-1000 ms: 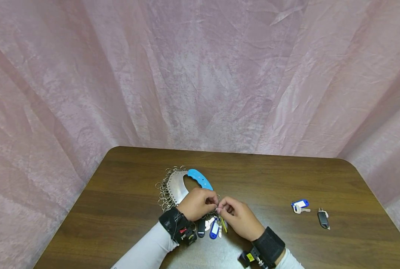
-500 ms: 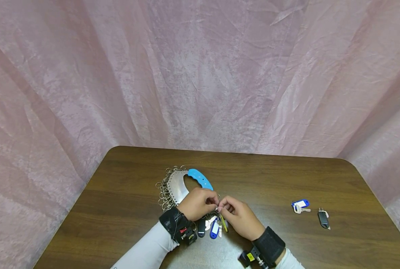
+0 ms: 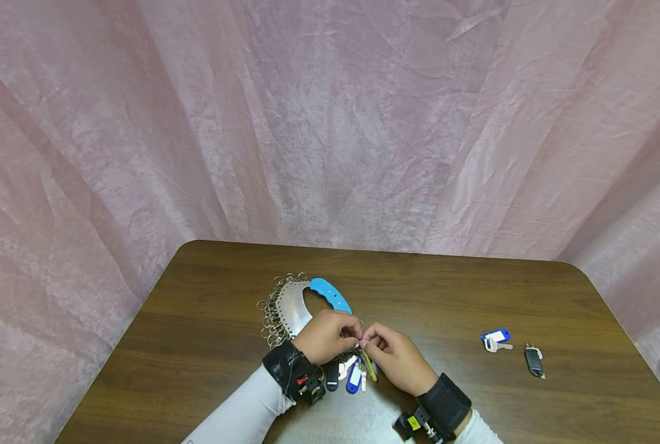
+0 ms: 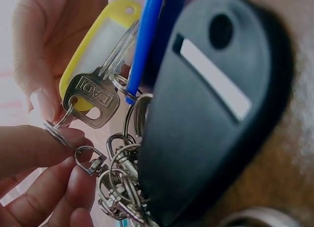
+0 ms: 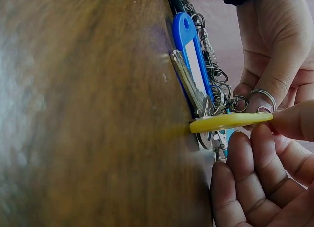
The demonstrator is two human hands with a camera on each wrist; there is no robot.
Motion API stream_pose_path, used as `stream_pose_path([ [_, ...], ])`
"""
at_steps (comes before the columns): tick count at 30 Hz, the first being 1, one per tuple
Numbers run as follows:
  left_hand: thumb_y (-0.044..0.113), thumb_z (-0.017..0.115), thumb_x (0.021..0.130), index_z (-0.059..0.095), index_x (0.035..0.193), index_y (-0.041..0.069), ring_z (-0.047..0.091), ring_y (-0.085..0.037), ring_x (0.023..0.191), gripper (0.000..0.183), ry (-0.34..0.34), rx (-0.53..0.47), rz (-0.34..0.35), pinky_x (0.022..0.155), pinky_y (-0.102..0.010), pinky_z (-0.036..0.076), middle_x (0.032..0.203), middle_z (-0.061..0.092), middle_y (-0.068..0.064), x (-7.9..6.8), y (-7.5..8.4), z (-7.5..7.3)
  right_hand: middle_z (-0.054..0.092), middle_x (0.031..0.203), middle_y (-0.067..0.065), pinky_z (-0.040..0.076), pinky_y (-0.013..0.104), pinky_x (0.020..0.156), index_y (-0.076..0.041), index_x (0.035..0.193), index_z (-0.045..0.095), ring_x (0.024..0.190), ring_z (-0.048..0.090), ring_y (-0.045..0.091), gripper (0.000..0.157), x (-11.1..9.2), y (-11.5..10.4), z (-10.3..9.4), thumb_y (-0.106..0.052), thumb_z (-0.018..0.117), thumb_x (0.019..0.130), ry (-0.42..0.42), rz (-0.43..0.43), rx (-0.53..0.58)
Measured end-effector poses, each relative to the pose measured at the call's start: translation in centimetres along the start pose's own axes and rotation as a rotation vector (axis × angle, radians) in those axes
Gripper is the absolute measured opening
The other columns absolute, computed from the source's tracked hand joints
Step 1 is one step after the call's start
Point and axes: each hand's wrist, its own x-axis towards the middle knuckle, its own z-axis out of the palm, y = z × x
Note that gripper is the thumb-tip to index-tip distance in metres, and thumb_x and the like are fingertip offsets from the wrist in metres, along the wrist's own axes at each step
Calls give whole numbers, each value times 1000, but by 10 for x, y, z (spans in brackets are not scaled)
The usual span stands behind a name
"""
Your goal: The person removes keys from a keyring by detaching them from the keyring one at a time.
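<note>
My left hand [image 3: 325, 336] pinches a metal split ring [image 4: 58, 134] between thumb and finger; the ring links to a small swivel clasp [image 4: 91, 163]. Close against it, my right hand [image 3: 393, 357] pinches the end of a yellow key tag [image 5: 230, 122]. A silver key [image 4: 93, 97] hangs by a smaller ring at that tag. Below the hands lie a blue key tag [image 3: 354, 377] and a black key fob [image 3: 332, 376], among several clasps and rings. These hang along a curved metal plate [image 3: 292, 308] with a blue handle [image 3: 330, 293], partly covered by my left hand.
On the right of the wooden table [image 3: 441, 296] lie a blue-tagged key set [image 3: 495, 339] and a dark key fob [image 3: 533, 362] with a key. A pink curtain [image 3: 330, 123] hangs behind the table's far edge.
Both hands stay almost in place, fingertips meeting at the ring. The yellow key tag under the right fingers has turned slightly.
</note>
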Motion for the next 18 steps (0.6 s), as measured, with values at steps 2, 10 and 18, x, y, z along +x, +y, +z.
stream_pose_path([
  [2,7,71,78,64,80,19,55,-1,70,15,1,-1,5,63,-12,42,75,58,14,0,0,0,61,78,5,45,25,55,-9,89,59,63,55,15,6,0,0,0,-4,59,92,0,4,2],
  [10,5,72,77,65,80,18,56,-3,71,15,1,-11,14,64,-12,42,77,59,12,0,1,0,60,76,-3,46,25,56,-17,87,59,63,54,9,8,-1,2,-1,-11,60,93,7,-4,-5],
  [18,8,71,78,64,82,20,53,0,68,14,3,-16,-69,62,-14,43,75,56,14,0,-3,1,61,79,1,48,27,60,-11,90,61,69,57,16,6,-2,-6,-2,-6,61,91,-7,-5,22],
])
